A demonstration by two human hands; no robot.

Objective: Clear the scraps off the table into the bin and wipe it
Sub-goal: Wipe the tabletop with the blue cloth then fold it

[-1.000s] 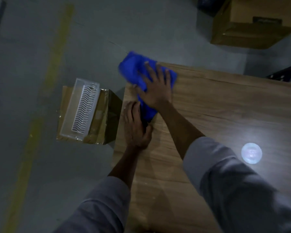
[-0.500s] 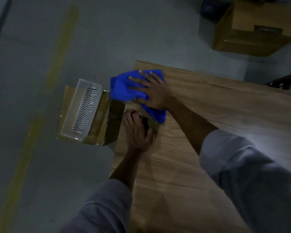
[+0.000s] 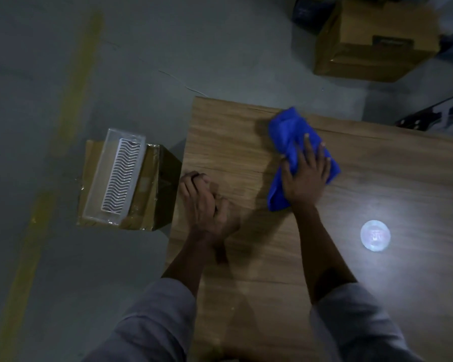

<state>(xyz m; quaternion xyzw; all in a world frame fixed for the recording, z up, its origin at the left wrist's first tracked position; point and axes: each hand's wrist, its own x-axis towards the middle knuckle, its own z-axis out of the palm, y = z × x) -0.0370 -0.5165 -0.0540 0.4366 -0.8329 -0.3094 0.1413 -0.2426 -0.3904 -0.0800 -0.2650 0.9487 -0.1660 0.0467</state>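
Observation:
A blue cloth lies bunched on the wooden table, a little in from its far edge. My right hand presses down on the cloth with straight, spread fingers. My left hand sits at the table's left edge, curled into a loose fist. A small dark scrap seems to be tucked under its fingers, mostly hidden. A clear plastic bin with a white slatted insert stands on a cardboard box on the floor, just left of the table.
A round bright patch of light lies on the table right of my right arm. A second cardboard box stands on the grey floor beyond the far edge. A yellow line runs along the floor at left.
My right hand has swept the cloth from the table's far left corner to the right, along the far edge. My left hand has curled tighter at the left edge.

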